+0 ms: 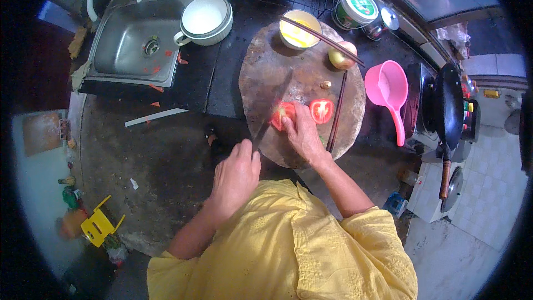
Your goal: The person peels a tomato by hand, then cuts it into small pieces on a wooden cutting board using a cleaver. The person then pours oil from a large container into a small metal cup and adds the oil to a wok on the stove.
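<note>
On the round wooden chopping block (260,75), my right hand (306,131) holds a piece of cut tomato (283,113) under its fingers. My left hand (237,171) grips the handle of a kitchen knife (264,128), its blade pointing away from me beside that tomato. A tomato half (321,111) lies cut face up just right of my right hand. Farther back stands a bowl of beaten egg (297,33), with chopsticks (320,38) across its rim reaching over a round onion or apple (342,55). A small pale piece, possibly ginger (325,85), sits near dark sticks (338,112) at the block's right.
Left of the block are a steel sink (125,41) holding red scraps and stacked white pots (206,16). To the right, a pink ladle (387,85) lies before a stove with a black wok (449,108). A lidded tub (356,8) stands behind.
</note>
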The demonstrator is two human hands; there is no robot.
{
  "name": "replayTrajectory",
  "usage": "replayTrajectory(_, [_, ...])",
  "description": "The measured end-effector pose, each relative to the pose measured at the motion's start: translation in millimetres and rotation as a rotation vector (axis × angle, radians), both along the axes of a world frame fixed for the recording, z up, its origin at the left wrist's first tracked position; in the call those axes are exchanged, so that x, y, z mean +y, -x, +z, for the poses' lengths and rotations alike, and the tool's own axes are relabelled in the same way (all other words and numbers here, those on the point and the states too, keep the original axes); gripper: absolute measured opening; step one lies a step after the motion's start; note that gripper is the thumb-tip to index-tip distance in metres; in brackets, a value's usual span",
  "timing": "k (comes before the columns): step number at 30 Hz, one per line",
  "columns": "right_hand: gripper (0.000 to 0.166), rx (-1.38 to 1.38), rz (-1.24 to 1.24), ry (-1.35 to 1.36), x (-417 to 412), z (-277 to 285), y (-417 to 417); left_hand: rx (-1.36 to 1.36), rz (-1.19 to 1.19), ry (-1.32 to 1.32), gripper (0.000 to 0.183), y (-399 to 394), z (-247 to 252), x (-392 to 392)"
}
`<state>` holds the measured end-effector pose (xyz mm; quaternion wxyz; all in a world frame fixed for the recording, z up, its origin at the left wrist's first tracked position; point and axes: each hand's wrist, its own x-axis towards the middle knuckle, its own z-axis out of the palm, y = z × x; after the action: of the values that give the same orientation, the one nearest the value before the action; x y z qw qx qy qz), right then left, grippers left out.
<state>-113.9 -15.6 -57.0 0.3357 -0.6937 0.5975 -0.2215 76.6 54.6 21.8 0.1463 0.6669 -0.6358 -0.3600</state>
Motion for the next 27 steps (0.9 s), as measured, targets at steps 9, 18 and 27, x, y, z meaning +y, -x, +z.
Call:
replayTrajectory(9, [0.027, 0.003, 0.018, -0.059, -3.0, 8.2, -3.6, -0.180, -0.123, 0.064, 0.014, 6.8, 2.3, 33.6])
replayTrajectory(18, [0.014, -0.066, -0.008, -0.011, -1.3, 11.3, -8.4, -0.254, -0.188, 0.092, 0.008, 13.2, 8.0, 20.7])
replayTrajectory(27, [0.024, -0.023, -0.020, 0.089, -3.7, 1.6, -7.1, -0.169, -0.088, -0.012, 0.014, 31.1, 2.4, -20.6])
